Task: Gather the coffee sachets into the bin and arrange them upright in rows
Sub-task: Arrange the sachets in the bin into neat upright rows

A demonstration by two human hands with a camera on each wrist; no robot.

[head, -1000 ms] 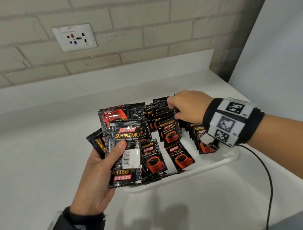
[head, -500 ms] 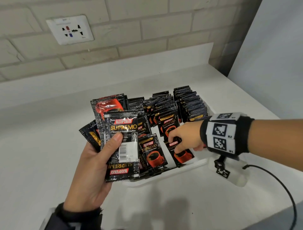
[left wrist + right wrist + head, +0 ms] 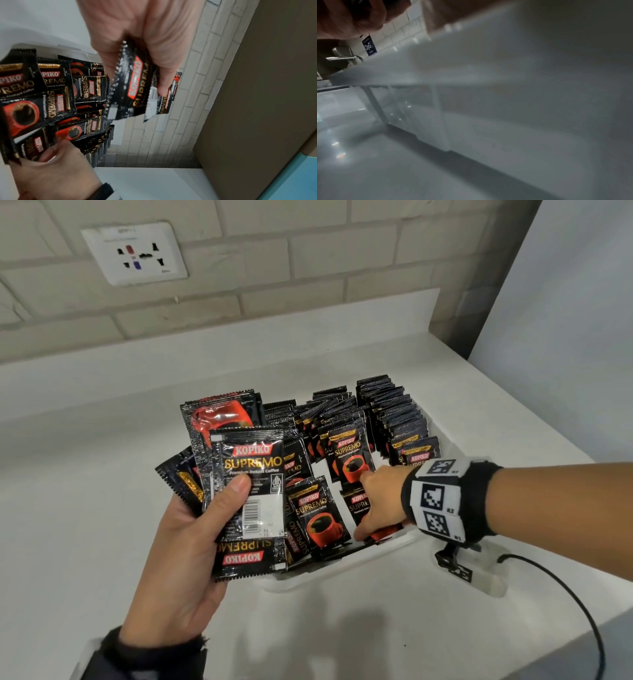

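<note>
My left hand [image 3: 191, 546] holds a fanned stack of black Kopiko Supremo sachets [image 3: 248, 484] above the left end of the white bin [image 3: 346, 568], thumb pressed on the top one. The same stack of sachets [image 3: 137, 86] shows in the left wrist view under my left hand [image 3: 145, 40]. Several sachets stand upright in rows [image 3: 390, 412] at the bin's far side; others lie loose near the front [image 3: 318, 515]. My right hand [image 3: 376, 505] reaches into the bin's front right part and grips a loose sachet [image 3: 356, 506] there. The right wrist view shows only a blurred bin wall [image 3: 488, 67].
The bin sits on a white counter [image 3: 85, 508] against a brick wall with a socket plate [image 3: 135, 253]. A grey panel [image 3: 565, 320] rises at the right. A black cable [image 3: 582, 611] trails from my right wrist across the counter's front right.
My right hand came from the upright rows at the back to the front of the bin and took hold of a loose sachet. The left hand stayed put with its stack.
</note>
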